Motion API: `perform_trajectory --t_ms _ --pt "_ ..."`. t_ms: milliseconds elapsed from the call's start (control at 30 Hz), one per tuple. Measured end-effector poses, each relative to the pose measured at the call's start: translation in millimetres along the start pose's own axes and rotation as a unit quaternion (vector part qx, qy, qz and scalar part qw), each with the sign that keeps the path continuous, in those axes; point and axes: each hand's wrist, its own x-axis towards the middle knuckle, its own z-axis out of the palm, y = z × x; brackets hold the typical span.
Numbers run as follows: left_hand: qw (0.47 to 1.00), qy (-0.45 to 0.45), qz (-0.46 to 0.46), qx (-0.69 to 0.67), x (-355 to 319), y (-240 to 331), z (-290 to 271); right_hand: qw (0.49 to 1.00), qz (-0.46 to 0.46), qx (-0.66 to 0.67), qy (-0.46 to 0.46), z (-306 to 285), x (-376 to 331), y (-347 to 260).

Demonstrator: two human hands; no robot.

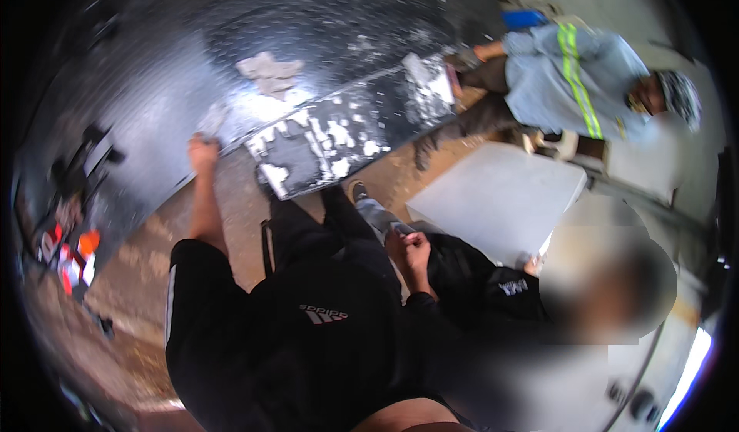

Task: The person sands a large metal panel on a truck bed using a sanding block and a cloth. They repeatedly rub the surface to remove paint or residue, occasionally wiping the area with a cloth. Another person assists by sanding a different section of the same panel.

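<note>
My left hand (203, 153) is closed at the near left edge of a large dark metal sheet (165, 112). A pale, flat piece (213, 116) juts out past its fingers, too blurred to name its kind. On my right side, my right hand (416, 252) is held in front of the body with curled fingers; what they hold, if anything, is hidden. Between and beyond my hands lies a long black panel (373, 108) with white patches and a grey smear. A crumpled grey cloth-like piece (271, 74) rests on the metal sheet.
Close on my right stands a person in black (469, 270). Farther right, another person in a blue reflective-striped shirt (539, 70) reaches to the panel's far end. A pale board (500, 197) lies between them. Red, white and orange items (73, 255) lie at the left.
</note>
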Motion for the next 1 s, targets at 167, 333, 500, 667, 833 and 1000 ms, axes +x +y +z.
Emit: perform_trajectory --t_ms 167,333,500,667,833,1000 --pt "0.967 0.123 -0.219 -0.039 94.2 -32.3 -15.3 0.998 0.011 0.047 -0.035 8.7 -15.4 -63.1" --pt "0.980 0.070 -0.184 -0.002 58.4 -7.3 15.9 0.999 -0.010 0.026 -0.022 -4.2 -4.1 -105.2" --pt "0.965 0.129 -0.153 -0.169 114.0 -55.4 16.1 0.994 -0.073 0.059 -0.052 27.6 17.5 -120.6" --pt "0.970 0.135 -0.040 -0.199 81.0 -42.2 40.8 0.995 -0.041 0.074 -0.060 18.5 -1.1 -117.1" --pt "0.896 0.124 0.028 -0.426 32.1 -39.1 29.4 0.986 -0.040 0.143 -0.078 37.2 -3.3 -122.7" --pt "0.808 -0.043 -0.144 -0.570 -38.4 25.4 25.8 0.959 -0.043 0.248 -0.133 66.8 15.5 -134.3"
